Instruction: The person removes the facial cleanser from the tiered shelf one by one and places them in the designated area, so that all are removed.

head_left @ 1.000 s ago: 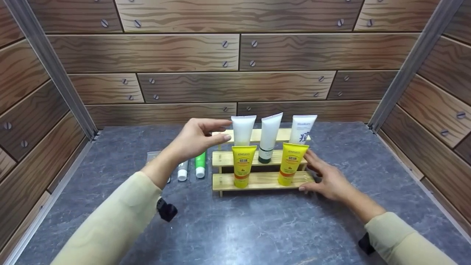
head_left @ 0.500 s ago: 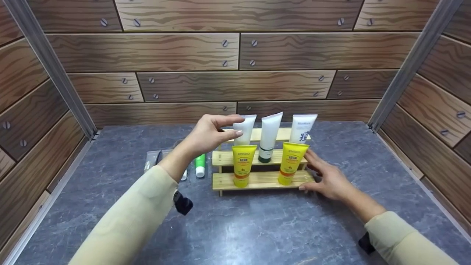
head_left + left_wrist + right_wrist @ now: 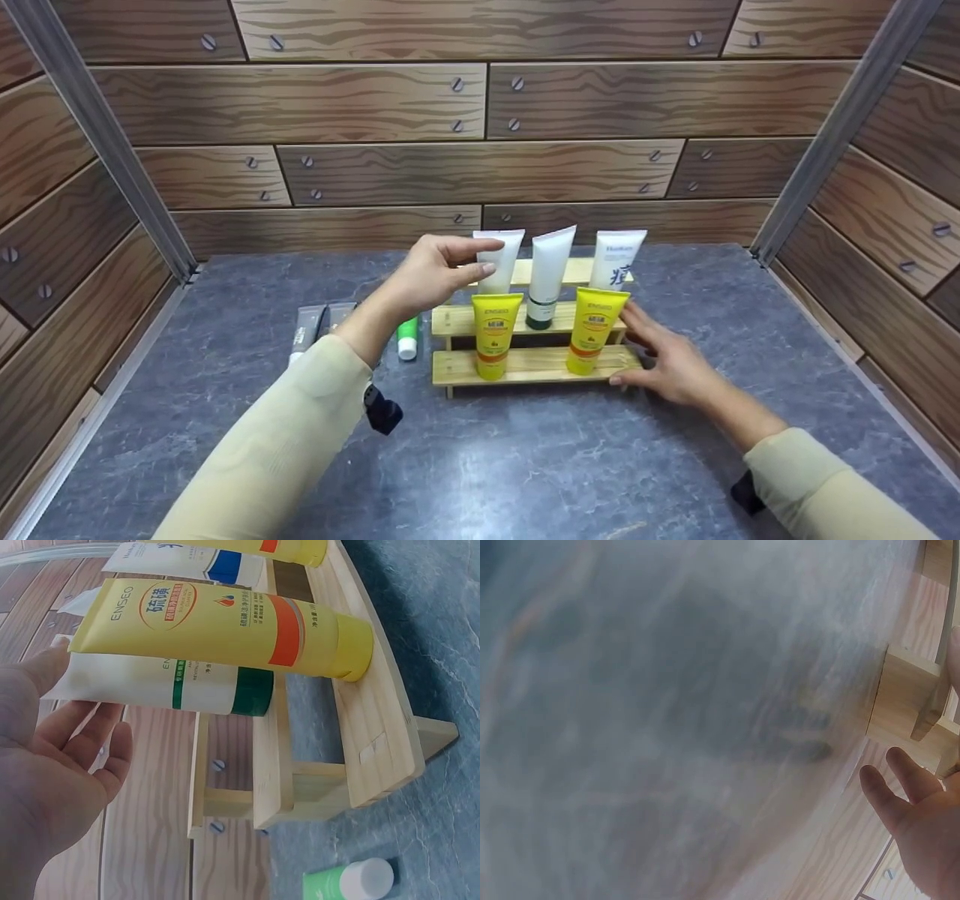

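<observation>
My left hand [image 3: 431, 274] pinches the upper end of a white squeeze tube [image 3: 512, 259] at the left of the stand's middle shelf. In the left wrist view, this tube [image 3: 214, 686] has a green cap, and a yellow tube [image 3: 202, 626] partly covers it. My right hand [image 3: 671, 367] holds the right end of the three-tier wooden stand [image 3: 454, 366], thumb on the lowest shelf. Two yellow tubes, left [image 3: 496, 337] and right [image 3: 598, 330], stand upright there. Behind are a white tube with a dark green cap [image 3: 549, 277] and a white tube with blue lettering [image 3: 619, 259].
Left of the stand, a green tube [image 3: 408, 337] with a white cap lies on the grey marbled table [image 3: 510, 465]. Further left lies a grey tube [image 3: 307, 326], with others partly hidden by my left forearm. Wood-patterned walls [image 3: 480, 172] enclose the table.
My left hand has moved right, from beside the left white tube to pinching its upper end. My right hand has stayed on the stand's right end.
</observation>
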The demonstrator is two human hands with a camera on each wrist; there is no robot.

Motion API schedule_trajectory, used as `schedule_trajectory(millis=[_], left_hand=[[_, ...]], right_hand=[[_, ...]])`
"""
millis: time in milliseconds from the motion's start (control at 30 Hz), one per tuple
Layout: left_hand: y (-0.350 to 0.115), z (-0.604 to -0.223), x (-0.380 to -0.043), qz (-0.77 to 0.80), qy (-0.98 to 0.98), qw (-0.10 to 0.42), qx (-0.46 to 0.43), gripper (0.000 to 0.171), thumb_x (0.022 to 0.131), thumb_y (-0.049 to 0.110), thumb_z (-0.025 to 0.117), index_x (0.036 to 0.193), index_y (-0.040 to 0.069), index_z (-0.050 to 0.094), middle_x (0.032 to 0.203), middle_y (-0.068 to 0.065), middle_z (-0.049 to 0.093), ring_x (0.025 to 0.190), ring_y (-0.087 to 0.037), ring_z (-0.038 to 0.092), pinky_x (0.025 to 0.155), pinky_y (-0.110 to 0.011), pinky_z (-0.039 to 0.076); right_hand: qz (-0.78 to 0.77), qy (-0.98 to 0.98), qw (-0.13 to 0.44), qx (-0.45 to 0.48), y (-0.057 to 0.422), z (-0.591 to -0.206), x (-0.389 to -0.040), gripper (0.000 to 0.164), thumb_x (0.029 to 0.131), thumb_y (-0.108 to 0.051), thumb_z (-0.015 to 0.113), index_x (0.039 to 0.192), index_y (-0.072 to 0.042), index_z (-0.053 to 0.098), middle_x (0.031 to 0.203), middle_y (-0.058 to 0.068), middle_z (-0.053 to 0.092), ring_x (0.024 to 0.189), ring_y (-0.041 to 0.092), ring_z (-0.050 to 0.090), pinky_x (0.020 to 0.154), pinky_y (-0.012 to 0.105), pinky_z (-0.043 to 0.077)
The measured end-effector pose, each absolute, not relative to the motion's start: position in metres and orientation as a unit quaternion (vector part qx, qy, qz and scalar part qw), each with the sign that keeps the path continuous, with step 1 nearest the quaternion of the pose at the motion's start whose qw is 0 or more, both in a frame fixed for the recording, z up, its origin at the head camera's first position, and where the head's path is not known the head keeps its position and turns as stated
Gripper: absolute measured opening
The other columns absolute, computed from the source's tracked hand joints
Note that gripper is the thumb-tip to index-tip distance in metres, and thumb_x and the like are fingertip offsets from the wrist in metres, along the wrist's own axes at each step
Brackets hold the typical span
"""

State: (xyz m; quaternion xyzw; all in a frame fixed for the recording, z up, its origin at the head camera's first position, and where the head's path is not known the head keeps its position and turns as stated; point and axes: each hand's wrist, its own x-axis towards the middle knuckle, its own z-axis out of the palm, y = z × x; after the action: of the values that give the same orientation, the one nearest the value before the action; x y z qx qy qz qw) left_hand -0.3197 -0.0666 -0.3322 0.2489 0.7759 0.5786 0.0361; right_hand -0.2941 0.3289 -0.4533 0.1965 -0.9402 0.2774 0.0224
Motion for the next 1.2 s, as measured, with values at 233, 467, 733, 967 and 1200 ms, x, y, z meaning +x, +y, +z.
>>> schedule_trajectory(millis=[233, 467, 733, 967, 1200], left_hand=[[-0.065, -0.333, -0.322, 0.583, 0.775, 0.033, 0.240, 0.037, 0.100, 0.009, 0.075, 0.136, 0.014, 0.074, 0.137, -0.005, 0.070, 0.118, -0.020, 0.070, 0.097, -0.034, 0.058], [-0.063, -0.336, -0.325, 0.583, 0.778, 0.022, 0.233, 0.038, 0.098, 0.008, 0.077, 0.135, 0.015, 0.074, 0.137, -0.004, 0.070, 0.113, -0.020, 0.072, 0.094, -0.035, 0.059], [-0.060, -0.338, -0.327, 0.565, 0.794, -0.005, 0.222, 0.038, 0.097, 0.009, 0.079, 0.134, 0.019, 0.076, 0.137, 0.000, 0.071, 0.104, -0.020, 0.074, 0.090, -0.034, 0.060], [-0.055, -0.341, -0.328, 0.558, 0.801, -0.064, 0.206, 0.034, 0.097, 0.004, 0.077, 0.129, 0.016, 0.079, 0.112, 0.001, 0.078, 0.079, -0.014, 0.059, 0.068, -0.027, 0.051], [-0.058, -0.342, -0.328, 0.571, 0.793, -0.093, 0.193, 0.035, 0.098, 0.002, 0.075, 0.130, 0.014, 0.078, 0.109, -0.002, 0.079, 0.074, -0.014, 0.055, 0.066, -0.026, 0.047]], right_hand=[[0.273, -0.940, 0.032, 0.203, 0.330, -0.453, -0.293, 0.113, 0.080, -0.047, 0.091, 0.168, -0.013, 0.028, 0.175, 0.011, 0.017, 0.152, 0.051, 0.028, 0.118, 0.072, 0.022], [0.270, -0.939, 0.041, 0.210, 0.329, -0.453, -0.293, 0.112, 0.080, -0.046, 0.091, 0.167, -0.010, 0.030, 0.174, 0.014, 0.019, 0.151, 0.051, 0.031, 0.118, 0.072, 0.025], [0.275, -0.938, 0.040, 0.209, 0.329, -0.453, -0.292, 0.111, 0.081, -0.045, 0.091, 0.167, -0.010, 0.030, 0.174, 0.013, 0.019, 0.151, 0.051, 0.030, 0.118, 0.071, 0.025], [0.274, -0.940, 0.031, 0.202, 0.330, -0.454, -0.293, 0.113, 0.080, -0.047, 0.090, 0.168, -0.011, 0.028, 0.175, 0.013, 0.017, 0.152, 0.051, 0.028, 0.119, 0.071, 0.023], [0.270, -0.940, 0.038, 0.206, 0.330, -0.454, -0.292, 0.112, 0.081, -0.047, 0.090, 0.168, -0.011, 0.029, 0.174, 0.013, 0.018, 0.152, 0.052, 0.029, 0.118, 0.072, 0.023]])
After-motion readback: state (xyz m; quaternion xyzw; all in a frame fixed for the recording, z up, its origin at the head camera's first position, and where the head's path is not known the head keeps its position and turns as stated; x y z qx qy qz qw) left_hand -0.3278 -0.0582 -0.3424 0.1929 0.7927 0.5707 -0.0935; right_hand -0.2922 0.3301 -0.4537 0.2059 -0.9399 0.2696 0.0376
